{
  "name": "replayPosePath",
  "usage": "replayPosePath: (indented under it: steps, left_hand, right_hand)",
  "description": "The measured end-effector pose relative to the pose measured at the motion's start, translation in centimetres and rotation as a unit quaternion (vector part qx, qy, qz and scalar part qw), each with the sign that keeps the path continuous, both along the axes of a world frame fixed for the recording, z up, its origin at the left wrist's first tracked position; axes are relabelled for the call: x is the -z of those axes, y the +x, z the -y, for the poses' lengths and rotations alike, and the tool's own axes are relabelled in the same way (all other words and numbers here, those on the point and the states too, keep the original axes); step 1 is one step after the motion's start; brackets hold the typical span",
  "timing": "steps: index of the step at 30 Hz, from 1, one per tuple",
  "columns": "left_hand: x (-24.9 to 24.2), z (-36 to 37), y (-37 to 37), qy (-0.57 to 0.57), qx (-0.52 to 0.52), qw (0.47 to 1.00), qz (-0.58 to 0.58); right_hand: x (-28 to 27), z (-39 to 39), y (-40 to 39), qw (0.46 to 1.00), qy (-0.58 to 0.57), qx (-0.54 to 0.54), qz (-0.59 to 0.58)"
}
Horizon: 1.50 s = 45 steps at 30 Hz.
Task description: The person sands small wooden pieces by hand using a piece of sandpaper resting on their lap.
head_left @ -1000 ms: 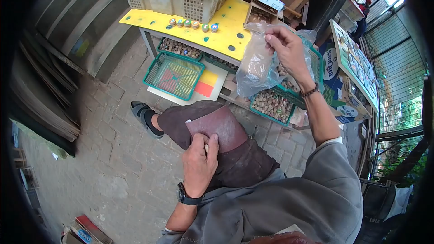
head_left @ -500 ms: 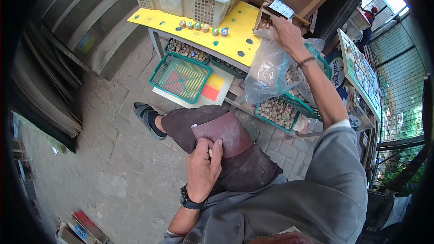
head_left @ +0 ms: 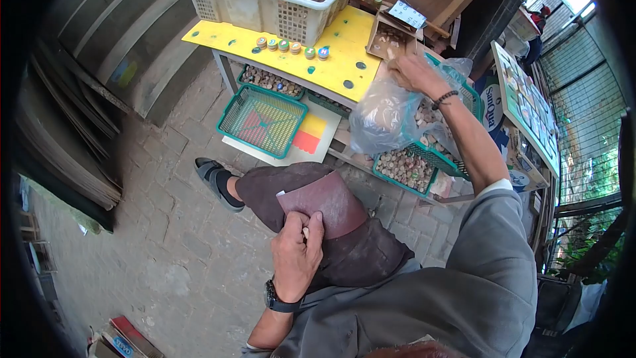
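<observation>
My left hand [head_left: 297, 252], with a watch on the wrist, is closed around a small pale disc [head_left: 305, 232]. It rests on a brown sheet [head_left: 334, 205] that lies over my thigh. My right hand [head_left: 417, 74] reaches to the front of a small wooden box [head_left: 387, 34] holding little pieces, at the right end of the yellow tabletop [head_left: 242, 40]. Its fingertips are bunched near the box opening; what they hold is too small to name. Short stacks of lettered discs [head_left: 283, 46] stand in a row on the yellow top.
A plastic crate [head_left: 265, 10] with bagged discs stands on the table. Below are a green basket [head_left: 262, 119] and another full of discs [head_left: 404, 171]. A clear bag [head_left: 384, 116] hangs by my right hand. Farther right are a board [head_left: 527, 103] and a person [head_left: 540, 20].
My right hand has drawn back from inside the wooden box to its front edge, so more of the box's contents shows. My left hand stays closed on the sheet.
</observation>
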<state>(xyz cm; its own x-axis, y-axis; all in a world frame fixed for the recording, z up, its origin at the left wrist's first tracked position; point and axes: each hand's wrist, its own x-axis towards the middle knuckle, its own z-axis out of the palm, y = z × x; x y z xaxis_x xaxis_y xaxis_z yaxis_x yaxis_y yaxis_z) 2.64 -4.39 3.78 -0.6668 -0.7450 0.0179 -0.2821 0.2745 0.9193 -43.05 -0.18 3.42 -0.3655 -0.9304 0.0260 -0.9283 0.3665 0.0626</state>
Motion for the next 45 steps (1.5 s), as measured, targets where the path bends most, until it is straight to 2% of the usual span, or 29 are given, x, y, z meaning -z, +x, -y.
replayPosePath:
  steps: [2,4,8,14,17,19,20,22,25,27,29,31,34,35,36,37,39,40,43,45]
  left_hand:
    - [0.4,-0.1,-0.1,-0.005,0.002,1.000,-0.004]
    - [0.5,-0.1,-0.2,-0.010,0.007,1.000,-0.006]
    - [0.6,-0.2,-0.3,-0.030,0.004,0.999,-0.012]
    - [0.6,-0.3,-0.3,-0.041,0.000,0.999,-0.020]
    - [0.1,-0.1,-0.1,-0.026,0.003,1.000,-0.012]
    - [0.1,-0.1,0.1,-0.014,0.005,1.000,-0.005]
    - [0.5,-0.1,0.2,0.017,-0.004,1.000,-0.019]
    - [0.5,-0.1,0.3,0.047,-0.012,0.998,-0.033]
    - [0.3,-0.2,0.1,0.066,-0.038,0.995,-0.068]
    - [0.2,-0.1,0.2,0.073,-0.047,0.990,-0.114]
    - [-0.7,-0.2,0.3,0.102,-0.047,0.986,-0.125]
    - [-1.8,-0.2,0.5,0.315,-0.059,0.931,-0.177]
    - [-4.0,0.1,-0.3,0.472,-0.044,0.844,-0.250]
    - [-4.2,0.2,-0.5,0.530,-0.041,0.807,-0.256]
    - [-4.1,0.5,-0.2,0.614,-0.016,0.738,-0.280]
    - [-4.2,0.4,-0.6,0.634,-0.026,0.715,-0.292]
    - [-3.3,0.4,-1.1,0.664,0.008,0.670,-0.333]
    - [-3.8,0.0,-1.3,0.663,0.003,0.670,-0.333]
    - [-5.0,-0.7,-2.2,0.649,-0.030,0.689,-0.322]
    - [-4.1,-1.3,-2.2,0.630,-0.014,0.684,-0.367]
  right_hand:
    - [-1.1,-0.3,1.0,0.999,0.020,0.011,0.044]
    - [-2.0,-0.1,2.1,0.989,0.101,0.061,0.093]
    - [-1.1,0.0,1.1,0.990,0.119,0.048,0.055]
    - [-0.9,0.6,0.3,0.984,0.115,0.091,0.103]
    - [-2.7,0.3,1.2,0.987,0.081,0.051,0.132]
    - [-2.9,-0.5,1.7,0.998,-0.035,0.007,0.057]
    - [-3.1,-1.0,1.9,0.998,-0.036,0.008,0.058]
    - [-4.2,-2.0,3.0,0.977,-0.186,-0.102,0.030]
    - [-5.4,-4.2,4.4,0.965,-0.249,-0.080,0.016]
    - [-6.3,-5.4,6.8,0.965,-0.247,-0.084,0.039]
    - [-6.9,-6.1,10.2,0.952,-0.276,-0.027,0.127]
    - [-7.3,-6.7,14.0,0.946,-0.279,-0.039,0.161]
    - [-7.4,-7.4,19.8,0.925,-0.305,-0.089,0.210]
    - [-7.4,-7.7,22.0,0.904,-0.341,-0.102,0.237]
    - [-7.1,-7.7,23.8,0.881,-0.378,-0.112,0.261]
    - [-6.5,-7.6,25.4,0.877,-0.368,-0.117,0.285]
    - [-6.0,-7.0,27.7,0.827,-0.417,-0.186,0.328]
    - [-6.2,-6.7,28.8,0.826,-0.415,-0.187,0.332]
    - [-6.7,-5.8,31.0,0.845,-0.379,-0.219,0.307]
    - [-6.1,-5.7,31.8,0.876,-0.356,-0.209,0.250]
